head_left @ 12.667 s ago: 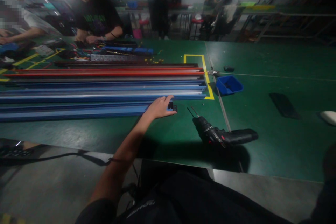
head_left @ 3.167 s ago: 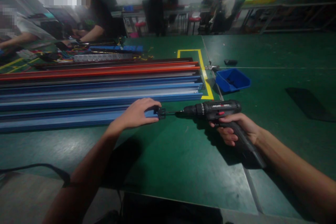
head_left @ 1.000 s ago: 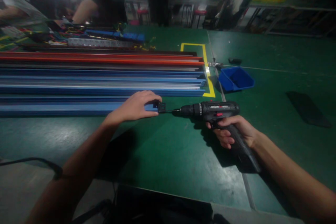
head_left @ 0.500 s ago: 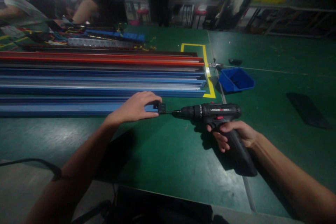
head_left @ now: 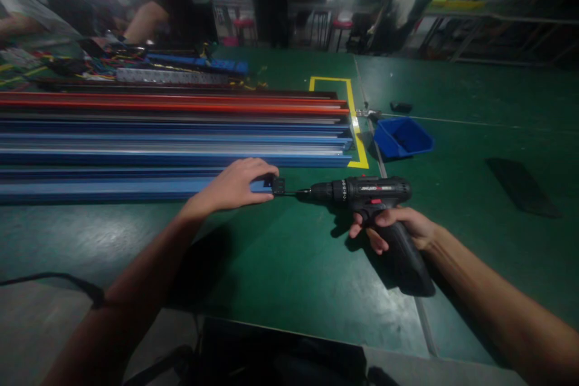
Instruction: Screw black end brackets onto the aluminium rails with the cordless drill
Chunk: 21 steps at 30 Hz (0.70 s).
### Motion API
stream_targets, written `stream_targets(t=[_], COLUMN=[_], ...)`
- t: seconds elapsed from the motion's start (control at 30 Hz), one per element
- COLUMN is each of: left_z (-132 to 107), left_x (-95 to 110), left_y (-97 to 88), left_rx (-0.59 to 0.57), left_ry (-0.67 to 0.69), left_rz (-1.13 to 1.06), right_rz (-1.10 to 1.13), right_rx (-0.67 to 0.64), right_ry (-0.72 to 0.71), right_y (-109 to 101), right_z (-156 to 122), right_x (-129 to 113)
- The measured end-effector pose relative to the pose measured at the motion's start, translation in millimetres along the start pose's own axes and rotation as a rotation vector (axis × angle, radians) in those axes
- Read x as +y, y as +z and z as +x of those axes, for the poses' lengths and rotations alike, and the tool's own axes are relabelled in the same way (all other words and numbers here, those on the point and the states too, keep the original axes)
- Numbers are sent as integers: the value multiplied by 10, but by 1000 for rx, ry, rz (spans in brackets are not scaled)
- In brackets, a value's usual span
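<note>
My right hand [head_left: 398,229] is wrapped round the grip of a black cordless drill [head_left: 375,193], held level and pointing left. Its thin bit reaches a small black end cap [head_left: 278,186] at the right end of a blue metal profile [head_left: 136,188]. My left hand [head_left: 235,184] closes over that end of the profile, thumb on the near side and fingers on the far side, close to the cap. Whether the bit sits in a screw is too small to tell.
More blue profiles [head_left: 181,139] and red profiles [head_left: 226,102] lie behind, ending near yellow tape [head_left: 357,132]. A blue bin [head_left: 402,137] and a dark flat piece [head_left: 522,187] are on the green table [head_left: 289,271]. Wires and people are at the back left.
The drill's rear and my right hand have shifted slightly left and up, with the bit still at the end cap. The right-hand fingers are a little looser. My left hand stays put.
</note>
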<state>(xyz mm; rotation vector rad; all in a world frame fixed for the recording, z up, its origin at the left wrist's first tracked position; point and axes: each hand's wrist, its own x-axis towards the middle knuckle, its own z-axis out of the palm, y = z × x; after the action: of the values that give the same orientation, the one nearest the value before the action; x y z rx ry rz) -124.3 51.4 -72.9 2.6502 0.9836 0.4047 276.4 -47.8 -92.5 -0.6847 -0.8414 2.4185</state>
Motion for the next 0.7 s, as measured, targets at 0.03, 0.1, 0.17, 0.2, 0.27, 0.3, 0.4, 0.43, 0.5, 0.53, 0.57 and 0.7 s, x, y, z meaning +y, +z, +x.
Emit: stream_targets(t=[0.03,0.1,0.17,0.2,0.27,0.3,0.4,0.43,0.5,0.53,0.57,0.7], left_z=[-3,-8,-10,-10,-9,-9,-9,-10,-12,-14,-15,-20], left_x=[0,-4,-9,-11,-13,-12,-5,-2,4,7,9,15], left_y=[1,4,8,11,16,17,19,18,15,14,12,12], left_rx=[-1,-3,-5,-7,-9,-10,-7,-6,-5,-6,-7,-6], left_ry=[-3,-9,-13,-14,-13,-13,-14,-13,-12,-12,-13,-16], left_rz=[5,14,16,16,18,22,35,37,39,40,41,50], right_rz=[-16,-52,-81,-92,-105,-113,-118,-107,-69,-50,-39,-38], right_rx=[3,3,-1,2,7,11,8,4,2,0,-4,-47], right_ry=[-6,-28,-54,-69,-91,-94,-75,-64,-43,-38,-38,-56], right_y=[2,8,17,23,39,47,57,53,34,19,3,-61], right_z=[2,8,11,11,8,4,-8,-11,-13,-11,-7,22], right_x=[0,1,3,4,3,0,-9,-9,-1,5,11,26])
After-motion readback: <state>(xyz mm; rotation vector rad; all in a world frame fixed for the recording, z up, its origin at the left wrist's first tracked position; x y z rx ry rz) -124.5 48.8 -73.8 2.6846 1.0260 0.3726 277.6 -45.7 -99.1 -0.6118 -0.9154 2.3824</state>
